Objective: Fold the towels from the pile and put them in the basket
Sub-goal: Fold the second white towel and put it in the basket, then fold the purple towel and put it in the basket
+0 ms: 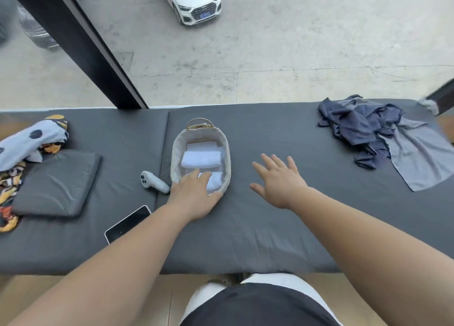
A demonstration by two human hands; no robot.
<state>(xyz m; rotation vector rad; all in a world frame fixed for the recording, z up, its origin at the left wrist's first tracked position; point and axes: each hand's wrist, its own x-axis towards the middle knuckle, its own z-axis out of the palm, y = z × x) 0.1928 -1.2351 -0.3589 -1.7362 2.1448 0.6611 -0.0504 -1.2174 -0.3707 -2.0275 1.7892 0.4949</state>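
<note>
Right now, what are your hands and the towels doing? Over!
Left hand pressing a white towel into the basket. Right hand open, empty, toward the blue pile. Controller beside basket, not blocking.

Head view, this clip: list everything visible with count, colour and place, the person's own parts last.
basket: one, pale woven with a handle, centre of the cushion
folded towels: three, white, inside the basket
unfolded towels: a heap, count unclear, dark blue and grey, far right
controller: one, white, left of the basket
phone: one, dark screen, white edge, near left
small cushion: one, dark grey, left
patterned cloth: bundle, light blue, orange and black, far left
bench cushion: dark grey, under everything
car: one, white, outside the window
left hand: on the nearest towel at the basket's near rim
right hand: open, fingers spread, right of the basket
</note>
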